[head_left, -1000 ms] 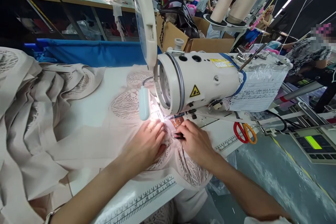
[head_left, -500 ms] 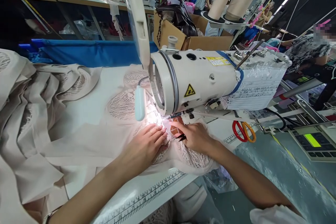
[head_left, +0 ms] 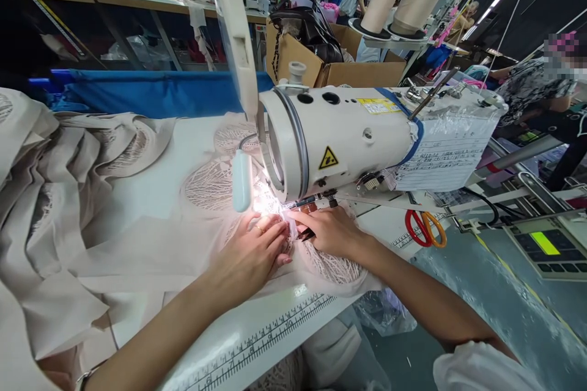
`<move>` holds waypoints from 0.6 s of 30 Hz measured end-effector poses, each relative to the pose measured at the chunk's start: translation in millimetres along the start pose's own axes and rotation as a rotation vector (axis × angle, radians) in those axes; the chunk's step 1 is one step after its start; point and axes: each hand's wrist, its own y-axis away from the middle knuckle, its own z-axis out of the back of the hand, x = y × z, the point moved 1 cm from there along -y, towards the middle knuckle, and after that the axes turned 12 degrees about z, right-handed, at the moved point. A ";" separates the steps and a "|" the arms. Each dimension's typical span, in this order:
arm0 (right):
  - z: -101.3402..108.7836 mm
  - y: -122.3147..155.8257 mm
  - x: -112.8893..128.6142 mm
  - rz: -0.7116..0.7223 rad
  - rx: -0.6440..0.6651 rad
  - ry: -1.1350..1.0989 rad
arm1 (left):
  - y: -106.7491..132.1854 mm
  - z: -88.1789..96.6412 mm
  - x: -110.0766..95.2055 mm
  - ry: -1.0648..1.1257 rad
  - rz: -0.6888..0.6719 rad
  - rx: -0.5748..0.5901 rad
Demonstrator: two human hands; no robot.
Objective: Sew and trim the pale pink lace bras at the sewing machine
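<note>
My left hand (head_left: 250, 250) lies flat, fingers stretched out, pressing beige lace fabric (head_left: 330, 266) onto the table just before the needle of the white sewing machine (head_left: 339, 134). My right hand (head_left: 328, 229) rests on the same fabric right of the needle, fingers curled round a small dark tool, probably thread snips (head_left: 306, 233). The machine's lamp (head_left: 241, 180) lights the fingertips brightly, so the needle itself is hidden in glare.
A heap of beige fabric pieces (head_left: 55, 195) covers the table's left. Red and orange scissors (head_left: 424, 227) lie right of the machine. A ruler strip (head_left: 257, 342) runs along the table's near edge. A control panel (head_left: 545, 244) sits at right. Other people work in the background.
Both hands have slid forward with the fabric toward the needle. My right hand has moved up under the machine head, and the dark tool is more hidden in its fingers.
</note>
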 end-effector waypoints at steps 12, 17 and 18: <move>3.9 -1.7 -7.7 0.026 -0.035 -0.046 | 2.9 -2.4 4.6 -0.053 0.063 0.026; 2.4 -2.4 -12.6 0.069 -0.075 -0.038 | 4.7 -2.3 6.0 -0.070 0.048 0.011; 2.1 -2.8 -13.6 0.080 -0.076 -0.047 | 4.8 -1.9 6.1 -0.068 0.060 0.013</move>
